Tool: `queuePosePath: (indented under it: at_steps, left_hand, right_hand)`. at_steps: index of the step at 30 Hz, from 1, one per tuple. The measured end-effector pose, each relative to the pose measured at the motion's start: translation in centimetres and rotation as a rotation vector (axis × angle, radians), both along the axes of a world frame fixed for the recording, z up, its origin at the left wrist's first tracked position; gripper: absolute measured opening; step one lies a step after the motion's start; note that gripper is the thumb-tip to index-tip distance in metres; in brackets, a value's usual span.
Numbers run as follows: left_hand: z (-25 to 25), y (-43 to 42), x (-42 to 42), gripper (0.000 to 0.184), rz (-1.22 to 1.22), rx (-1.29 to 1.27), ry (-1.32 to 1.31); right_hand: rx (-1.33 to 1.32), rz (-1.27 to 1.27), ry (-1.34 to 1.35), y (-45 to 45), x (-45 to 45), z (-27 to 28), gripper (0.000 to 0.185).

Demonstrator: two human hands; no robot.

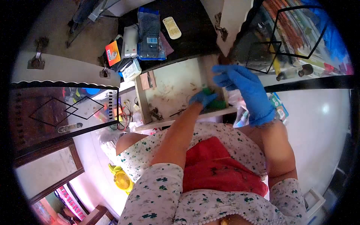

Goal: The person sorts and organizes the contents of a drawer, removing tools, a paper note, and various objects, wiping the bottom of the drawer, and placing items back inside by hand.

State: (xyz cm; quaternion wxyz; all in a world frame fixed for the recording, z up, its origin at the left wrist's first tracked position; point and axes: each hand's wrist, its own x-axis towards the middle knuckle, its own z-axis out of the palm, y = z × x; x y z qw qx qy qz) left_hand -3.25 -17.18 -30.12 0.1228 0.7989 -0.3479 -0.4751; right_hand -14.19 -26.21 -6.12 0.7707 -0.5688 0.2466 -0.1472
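I wear blue gloves on both hands. My left hand (202,99) reaches down into an open drawer (170,80), its fingers apart, next to a green thing (218,104) in the right front corner. Whether it touches that thing I cannot tell. Small brown bits and a dark thin stick (177,112) lie on the pale drawer bottom, with a small dark metal item (155,113) at the left front. Raised over the drawer's right side, my right hand (243,88) has its fingers stretched to the left, with nothing visible in them.
On the dark top behind the drawer lie a blue-edged packet (150,33), a cream remote control (171,28) and a white box (130,41). Cabinet doors stand open left and right. A red cloth (221,168) covers my lap. A yellow fan (123,180) is on the floor.
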Motion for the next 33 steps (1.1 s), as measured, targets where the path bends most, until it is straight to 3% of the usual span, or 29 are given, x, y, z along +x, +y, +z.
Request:
queuePosePath:
  at_steps: [2, 5, 6, 8, 9, 11, 12, 15, 19, 24, 26, 28, 33]
  left_hand:
    - [-4.7, -0.2, 0.2, 0.063, 0.049, -0.11, 0.097]
    - [6.1, -0.7, 0.2, 0.057, -0.152, 0.041, -0.019]
    - [2.7, -0.7, -0.1, 0.057, -0.158, 0.049, -0.019]
    - [-6.3, -0.9, -0.7, 0.047, -0.336, -0.53, 0.239]
    - [-6.2, -1.3, -1.2, 0.047, -0.335, -0.527, 0.237]
    - [-6.1, -2.5, -1.7, 0.04, -0.372, -0.372, 0.564]
    - [-5.6, -2.8, -1.8, 0.041, -0.37, -0.326, 0.598]
    - [-4.7, -2.9, -1.3, 0.046, -0.305, -0.248, 0.492]
    - [-4.0, -2.0, -0.7, 0.052, -0.167, -0.165, 0.135]
    - [-3.4, -0.1, 3.8, 0.062, 0.283, -0.126, -0.236]
    - [-2.9, 0.1, 5.0, 0.065, 0.444, -0.136, -0.25]
    - [-4.1, -0.6, 4.5, 0.073, 0.424, -0.174, -0.148]
    - [-6.4, -2.5, 3.4, 0.092, 0.415, -0.223, 0.174]
  right_hand:
    - [-0.004, -0.008, -0.009, -0.2, 0.0, 0.1, 0.027]
    - [0.046, -0.035, -0.022, -0.1, -0.5, 0.0, 0.026]
    - [0.046, -0.035, -0.024, -0.1, -0.7, 0.2, 0.026]
    - [0.053, -0.034, -0.028, 0.1, -0.7, 0.6, 0.026]
    - [0.056, -0.024, 0.018, 0.1, -0.7, 0.8, 0.026]
    - [0.048, -0.012, 0.063, 0.2, -0.4, 1.2, 0.026]
    - [0.084, -0.02, 0.023, 0.3, -0.4, 1.2, 0.028]
    - [0.101, -0.008, 0.022, 0.3, -0.5, 1.4, 0.029]
    - [0.058, -0.016, 0.063, 0.3, -0.6, 1.6, 0.03]
    - [-0.053, 0.012, 0.086, -0.3, -1.0, 2.0, 0.031]
    - [-0.131, 0.065, 0.114, -0.3, -1.0, 1.9, 0.032]
    - [0.009, -0.003, 0.1, 0.0, -0.7, 1.6, 0.032]
    - [-0.061, 0.035, 0.108, 0.1, -0.6, 1.5, 0.032]
